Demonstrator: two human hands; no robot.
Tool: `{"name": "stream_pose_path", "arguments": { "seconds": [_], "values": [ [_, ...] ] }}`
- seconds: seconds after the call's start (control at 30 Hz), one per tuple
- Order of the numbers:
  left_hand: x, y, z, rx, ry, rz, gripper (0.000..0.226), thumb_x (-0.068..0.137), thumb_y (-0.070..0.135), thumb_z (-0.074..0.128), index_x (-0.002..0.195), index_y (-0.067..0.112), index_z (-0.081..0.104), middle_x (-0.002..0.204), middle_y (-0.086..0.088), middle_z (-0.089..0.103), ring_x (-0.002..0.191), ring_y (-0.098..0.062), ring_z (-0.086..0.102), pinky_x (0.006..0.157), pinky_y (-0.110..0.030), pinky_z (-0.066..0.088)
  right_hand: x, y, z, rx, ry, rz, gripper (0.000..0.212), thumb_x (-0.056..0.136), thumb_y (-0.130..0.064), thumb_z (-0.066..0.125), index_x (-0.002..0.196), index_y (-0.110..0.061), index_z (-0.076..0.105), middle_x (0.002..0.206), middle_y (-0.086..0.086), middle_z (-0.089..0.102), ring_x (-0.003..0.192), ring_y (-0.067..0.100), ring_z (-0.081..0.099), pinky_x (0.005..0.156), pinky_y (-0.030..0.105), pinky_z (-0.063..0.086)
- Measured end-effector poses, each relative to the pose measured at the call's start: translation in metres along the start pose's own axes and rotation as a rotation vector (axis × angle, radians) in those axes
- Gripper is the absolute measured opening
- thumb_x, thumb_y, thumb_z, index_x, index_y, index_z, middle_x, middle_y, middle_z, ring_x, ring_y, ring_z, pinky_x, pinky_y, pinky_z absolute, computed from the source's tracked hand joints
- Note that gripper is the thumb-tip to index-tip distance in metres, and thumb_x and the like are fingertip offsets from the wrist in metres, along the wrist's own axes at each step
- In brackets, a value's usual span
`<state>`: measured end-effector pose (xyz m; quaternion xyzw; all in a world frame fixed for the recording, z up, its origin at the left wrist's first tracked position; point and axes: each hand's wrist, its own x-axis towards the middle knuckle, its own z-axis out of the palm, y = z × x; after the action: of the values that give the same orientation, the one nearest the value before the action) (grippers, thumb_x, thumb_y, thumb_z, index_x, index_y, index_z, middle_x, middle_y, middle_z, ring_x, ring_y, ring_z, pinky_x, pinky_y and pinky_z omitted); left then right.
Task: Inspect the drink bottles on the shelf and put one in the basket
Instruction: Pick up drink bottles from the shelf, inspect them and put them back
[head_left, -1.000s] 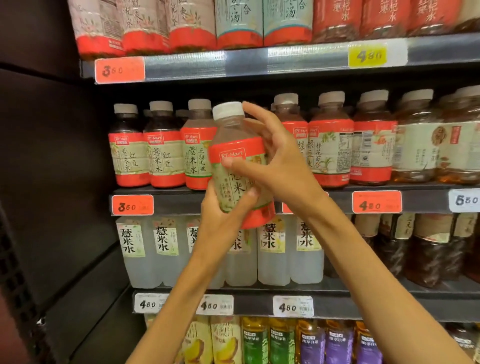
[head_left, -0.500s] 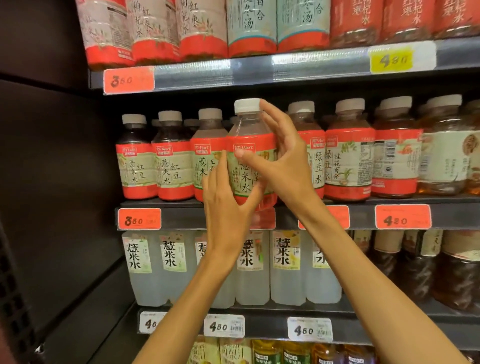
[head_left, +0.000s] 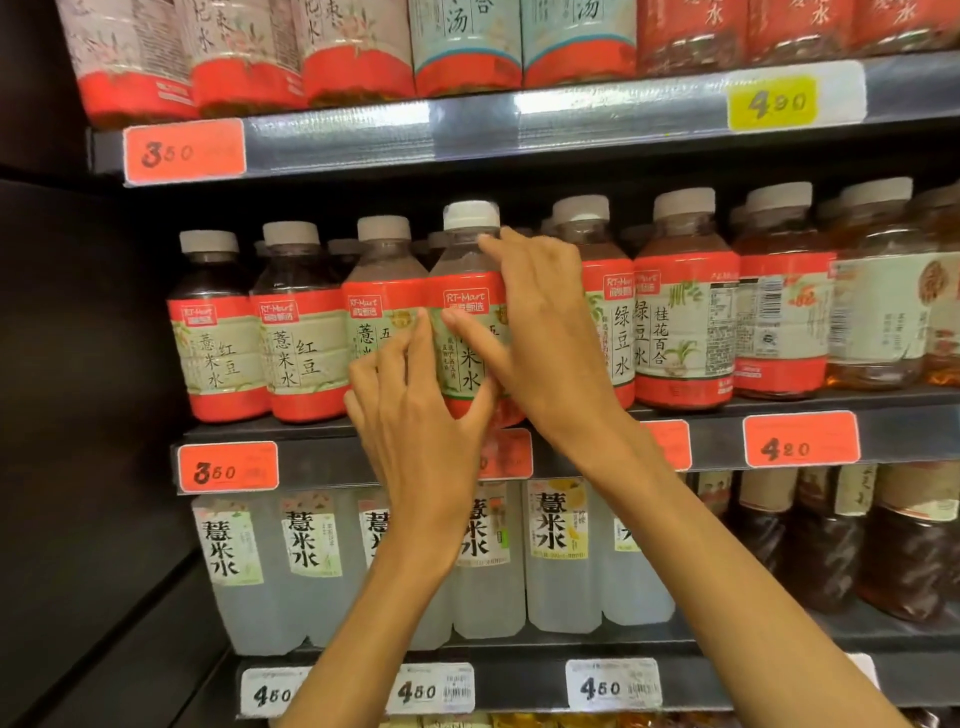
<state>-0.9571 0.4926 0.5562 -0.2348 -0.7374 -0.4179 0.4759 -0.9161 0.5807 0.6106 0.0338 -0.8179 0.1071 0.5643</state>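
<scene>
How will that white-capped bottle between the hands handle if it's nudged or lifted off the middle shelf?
The white-capped bottle looks full of pale liquid, so probably hefty for its size. It is taller than wide, so a high push, where the right hand touches its shoulder, could tip it; neighbours crowd both sides. The glossy label may be slick; the left hand is low on it.

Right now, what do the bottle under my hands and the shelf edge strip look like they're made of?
Bottle: clear plastic, likely; see-through ribbed shoulder, white cap, printed matte sleeve label. Shelf edge strip: glossy clear plastic over grey, probably metal; it shows bright glare streaks.
</scene>
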Motion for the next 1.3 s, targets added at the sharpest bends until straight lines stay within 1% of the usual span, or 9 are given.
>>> {"name": "stream_pose_path", "arguments": {
  "seconds": [0.17,0.3,0.37,0.5,0.63,0.77,0.93,1.2,1.3],
  "values": [
    [0.003,0.000,0.008,0.049,0.001,0.001,0.065,0.078,0.041,0.057,0.136,0.011,0.052,0.117,-0.015,0.055,0.104,-0.033,0.045,0.087,-0.036,0.034,0.002,0.005,0.000,-0.414,0.178,-0.113,0.057,0.083,-0.048,0.063,0.121,-0.006,0.063,0.117,0.007,0.065,0.107,0.031,0.058,0.085,0.034,0.029],
    [0.004,0.002,0.016,0.109,-0.033,0.007,0.068,0.079,0.035,0.068,0.138,0.008,0.047,0.110,-0.017,0.055,0.100,-0.035,0.047,0.089,-0.045,0.037,0.003,0.010,0.002,-0.426,0.140,-0.103,0.057,0.086,-0.049,0.061,0.124,-0.007,0.061,0.119,0.006,0.065,0.109,0.029,0.057,0.086,0.033,0.028],
    [0.004,0.004,0.019,0.125,-0.029,0.013,0.074,0.079,0.034,0.072,0.141,0.007,0.042,0.109,-0.018,0.055,0.099,-0.036,0.049,0.088,-0.042,0.034,0.004,0.012,-0.001,-0.433,0.100,-0.109,0.058,0.087,-0.049,0.059,0.127,-0.006,0.059,0.122,0.006,0.064,0.110,0.029,0.056,0.086,0.033,0.027],
    [0.006,0.008,0.019,0.159,-0.013,0.026,0.077,0.080,0.047,0.056,0.145,0.009,0.038,0.108,-0.019,0.056,0.096,-0.036,0.050,0.083,-0.041,0.033,0.005,0.019,-0.009,-0.326,0.010,-0.124,0.054,0.089,-0.040,0.060,0.131,-0.006,0.055,0.130,0.008,0.059,0.118,0.029,0.051,0.090,0.032,0.028],
    [0.005,0.008,0.020,0.193,-0.024,0.036,0.083,0.081,0.058,0.052,0.145,0.007,0.037,0.106,-0.019,0.056,0.094,-0.035,0.051,0.081,-0.043,0.039,0.002,0.026,-0.026,-0.309,0.234,-0.009,0.039,0.091,-0.034,0.059,0.122,-0.010,0.060,0.119,0.007,0.062,0.116,0.028,0.051,0.089,0.033,0.030],
    [0.006,0.009,0.019,0.211,-0.079,0.012,0.087,0.082,0.065,0.039,0.150,0.011,0.027,0.115,-0.017,0.053,0.101,-0.033,0.047,0.087,-0.040,0.035,0.008,0.046,-0.045,-0.518,0.159,0.169,0.066,0.090,-0.060,0.047,0.128,-0.007,0.052,0.125,0.014,0.056,0.125,0.030,0.042,0.098,0.037,0.021],
    [-0.003,0.005,0.016,0.136,-0.076,0.050,0.086,0.082,0.054,0.063,0.148,0.010,0.030,0.118,-0.020,0.051,0.105,-0.035,0.046,0.088,-0.040,0.034,0.008,0.056,-0.047,-0.668,-0.072,0.119,0.095,0.078,-0.083,0.031,0.121,-0.001,0.053,0.124,0.017,0.060,0.135,0.030,0.032,0.115,0.049,0.008],
    [-0.004,0.002,0.018,0.129,-0.083,0.062,0.085,0.080,0.049,0.069,0.147,0.012,0.032,0.123,-0.021,0.050,0.109,-0.037,0.046,0.089,-0.044,0.036,0.005,0.061,-0.043,-0.398,0.058,0.126,0.080,0.075,-0.070,0.059,0.119,-0.004,0.056,0.116,0.015,0.057,0.120,0.030,0.044,0.112,0.041,0.016],
    [-0.005,0.002,0.019,0.154,-0.088,0.053,0.083,0.082,0.051,0.067,0.147,0.012,0.033,0.124,-0.020,0.049,0.110,-0.036,0.045,0.090,-0.043,0.034,0.000,0.058,-0.047,-0.243,0.063,0.128,0.084,0.071,-0.068,0.057,0.123,-0.003,0.055,0.118,0.017,0.055,0.121,0.032,0.043,0.110,0.042,0.021]
  ]
}}
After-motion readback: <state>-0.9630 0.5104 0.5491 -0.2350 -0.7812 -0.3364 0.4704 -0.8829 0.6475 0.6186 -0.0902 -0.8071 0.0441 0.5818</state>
